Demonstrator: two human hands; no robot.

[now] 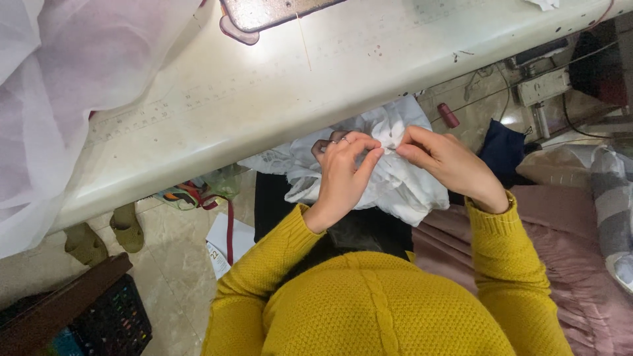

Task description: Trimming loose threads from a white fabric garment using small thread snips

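- Head view, left hand (344, 173): fingers curled narrow, thumb and forefinger pinched on the white fabric (395, 178); a ring shows on one finger.
- Head view, right hand (443, 160): fingertips closed tight on the same fold of fabric, just beside the left hand's pinch, the two grips almost touching.
- White fabric: bunched in the lap, below the near edge of the sewing table (264, 99), hanging loose under both hands.
- Sewing table: pale top with a printed ruler strip; a machine base (264, 12) at its far edge; sheer white cloth (72, 66) draped over one end.
- Floor: a pair of olive slippers (105, 234), a dark crate (109, 323), a maroon spool (448, 115).
- Handling judgement: fine work at a seam or thread; best done with the pinches kept close together, the fold held taut between them, and the loose bulk left resting on the lap.
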